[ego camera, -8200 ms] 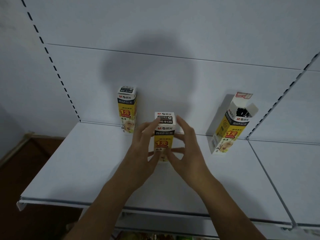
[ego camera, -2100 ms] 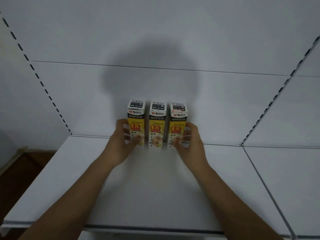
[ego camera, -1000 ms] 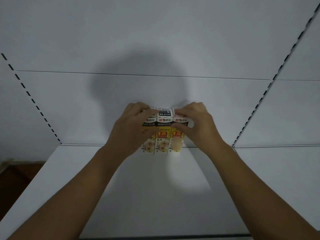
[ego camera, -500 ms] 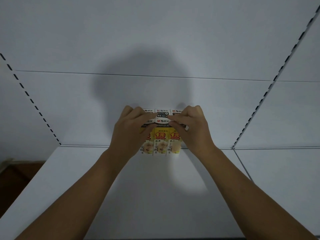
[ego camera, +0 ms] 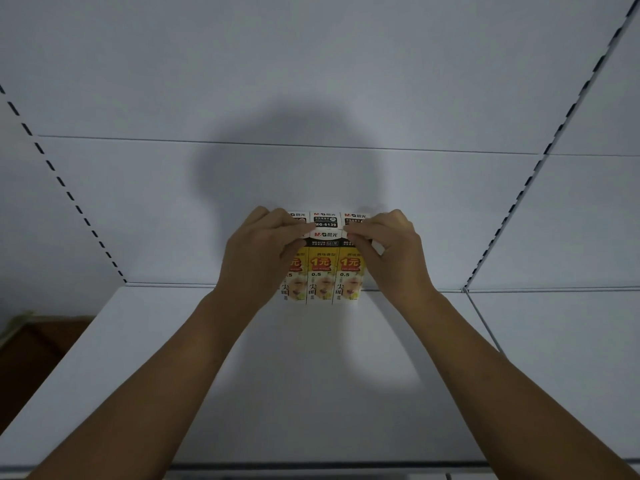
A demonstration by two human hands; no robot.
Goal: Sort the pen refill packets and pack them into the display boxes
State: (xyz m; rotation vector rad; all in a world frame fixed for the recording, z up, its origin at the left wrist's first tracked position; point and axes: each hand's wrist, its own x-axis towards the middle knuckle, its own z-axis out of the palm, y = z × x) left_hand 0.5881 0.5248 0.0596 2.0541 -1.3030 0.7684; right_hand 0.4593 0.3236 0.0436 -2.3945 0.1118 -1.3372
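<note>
Boxes of yellow-and-black cardboard (ego camera: 323,268) stand touching, far on the white shelf (ego camera: 311,382); left hand (ego camera: 261,252) and right hand (ego camera: 393,249) pinch outer tops, seemingly squaring them.

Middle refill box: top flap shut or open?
Shut. The middle box stands upright, its printed top panel flat; left hand grips the left box, right hand the right box.

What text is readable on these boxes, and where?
"M&G 晨光": top and front of middle box
"MG-6139": top of middle box
"1元": yellow fronts, middle box and right box
"0.5": under that, same two
"尖叫": lower fronts, all three, left box included
Black-band small print: too small to read
</note>
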